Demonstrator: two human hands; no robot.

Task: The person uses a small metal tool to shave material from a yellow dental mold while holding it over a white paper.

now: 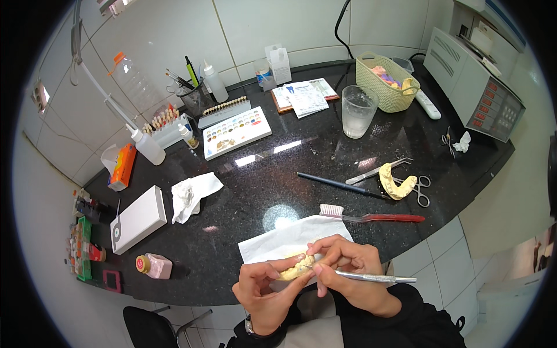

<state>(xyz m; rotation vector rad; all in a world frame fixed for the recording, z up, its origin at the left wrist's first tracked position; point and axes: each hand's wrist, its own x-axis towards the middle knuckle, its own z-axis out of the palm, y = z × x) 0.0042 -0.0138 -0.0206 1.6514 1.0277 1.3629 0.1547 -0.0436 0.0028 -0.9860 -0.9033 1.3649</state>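
Observation:
Over the near edge of the black worktop, my left hand (pixel 264 290) is closed around a pale yellow dental cast (pixel 297 269), with the teeth partly covered by my fingers. My right hand (pixel 355 271) pinches a slim silver-handled dental instrument (pixel 377 278). Its thin tip reaches the cast, and some of my right fingers rest against the cast too. Beneath both hands lies a white paper tissue (pixel 270 246). A red-handled toothbrush (pixel 371 218) lies just beyond my right hand, its bristles over the tissue's far edge.
At right lie a second yellow cast (pixel 394 184), scissor-handled forceps (pixel 422 194), tweezers (pixel 377 171) and a dark pen-like brush (pixel 336 184). A water glass (pixel 358 113) and basket (pixel 387 95) stand behind. Leftward are a white box (pixel 139 220), crumpled tissue (pixel 194 194), pink bottle (pixel 156 267) and colour palette (pixel 238 132).

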